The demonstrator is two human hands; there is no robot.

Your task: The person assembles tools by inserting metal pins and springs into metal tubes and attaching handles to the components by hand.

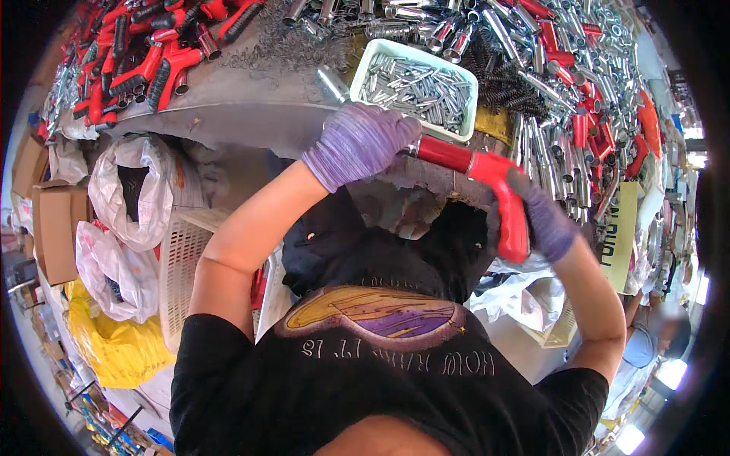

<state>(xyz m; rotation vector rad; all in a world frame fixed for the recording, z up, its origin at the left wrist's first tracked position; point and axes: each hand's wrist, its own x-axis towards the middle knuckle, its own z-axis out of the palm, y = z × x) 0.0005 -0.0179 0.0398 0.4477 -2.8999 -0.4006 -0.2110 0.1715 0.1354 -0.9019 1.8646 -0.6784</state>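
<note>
Both my hands wear purple knit gloves and hold a red pistol-shaped tool in front of my body, at the table's near edge. My left hand is closed around the metal front end of its barrel. A silver tube juts out beyond that hand; whether it belongs to the tool, I cannot tell. At the other end, my right hand, slightly blurred, wraps the back of the red grip. Just beyond the barrel stands a pale green tray of small silver pins.
Red-and-black pistol handles lie piled at far left. Silver tubes and red parts cover the right side, with dark springs beside the tray. White bags, a yellow bag and a white basket stand left; another person is at right.
</note>
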